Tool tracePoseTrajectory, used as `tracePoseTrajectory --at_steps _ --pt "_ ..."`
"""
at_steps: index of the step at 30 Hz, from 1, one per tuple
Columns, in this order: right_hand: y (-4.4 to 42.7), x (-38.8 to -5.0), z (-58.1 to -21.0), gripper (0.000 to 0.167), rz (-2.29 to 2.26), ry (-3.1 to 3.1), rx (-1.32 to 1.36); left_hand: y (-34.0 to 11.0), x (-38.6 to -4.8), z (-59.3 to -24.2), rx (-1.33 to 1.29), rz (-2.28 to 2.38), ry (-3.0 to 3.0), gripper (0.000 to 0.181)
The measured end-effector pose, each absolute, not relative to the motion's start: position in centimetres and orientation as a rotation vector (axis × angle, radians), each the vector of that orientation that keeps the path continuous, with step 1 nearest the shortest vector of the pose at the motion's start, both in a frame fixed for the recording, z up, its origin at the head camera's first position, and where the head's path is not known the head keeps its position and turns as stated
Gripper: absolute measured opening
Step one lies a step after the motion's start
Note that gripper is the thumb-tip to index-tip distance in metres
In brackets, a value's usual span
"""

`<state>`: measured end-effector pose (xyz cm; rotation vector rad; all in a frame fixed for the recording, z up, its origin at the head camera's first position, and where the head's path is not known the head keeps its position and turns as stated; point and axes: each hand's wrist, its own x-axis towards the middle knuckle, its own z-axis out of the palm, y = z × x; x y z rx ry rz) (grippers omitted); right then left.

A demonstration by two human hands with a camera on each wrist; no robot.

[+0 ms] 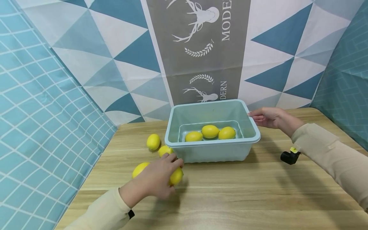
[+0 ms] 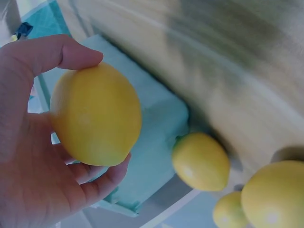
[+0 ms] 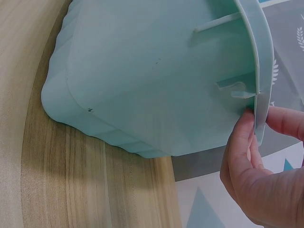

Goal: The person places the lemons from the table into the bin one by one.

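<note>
My left hand (image 1: 158,177) grips a yellow lemon (image 2: 97,114) between thumb and fingers, low over the table at the front left of a pale blue-green plastic bin (image 1: 212,153). Three more lemons lie beside it: one lemon (image 1: 153,141) left of the bin, another (image 1: 165,150) close to the bin's corner, and a third (image 1: 140,169) partly hidden behind the left hand. Inside the bin, three lemons (image 1: 210,131) rest on the bottom. My right hand (image 1: 268,118) pinches the bin's right rim, its thumb and fingers on either side of the edge in the right wrist view.
The wood-grain table (image 1: 230,198) carries everything. A small black object with a yellow tip (image 1: 290,156) shows under the right forearm. Patterned cloth (image 1: 123,48) stands right behind the bin, and blue gridded cloth (image 1: 43,111) borders the left side.
</note>
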<state>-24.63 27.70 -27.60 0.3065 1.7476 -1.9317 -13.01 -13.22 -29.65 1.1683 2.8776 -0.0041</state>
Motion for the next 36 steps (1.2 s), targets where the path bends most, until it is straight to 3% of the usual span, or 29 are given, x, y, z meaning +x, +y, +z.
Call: tracePoseTrajectory --at_steps 18,36 --pt "27.8 -24.7 -27.5 0.019 -1.922 1.753 0.291 -12.9 -13.3 -27.6 1.252 0.057 2.921 0.046" --pt "27.9 -24.8 -27.6 0.019 -1.927 1.741 0.291 -11.8 -13.8 -25.4 1.171 0.071 2.803 0.048"
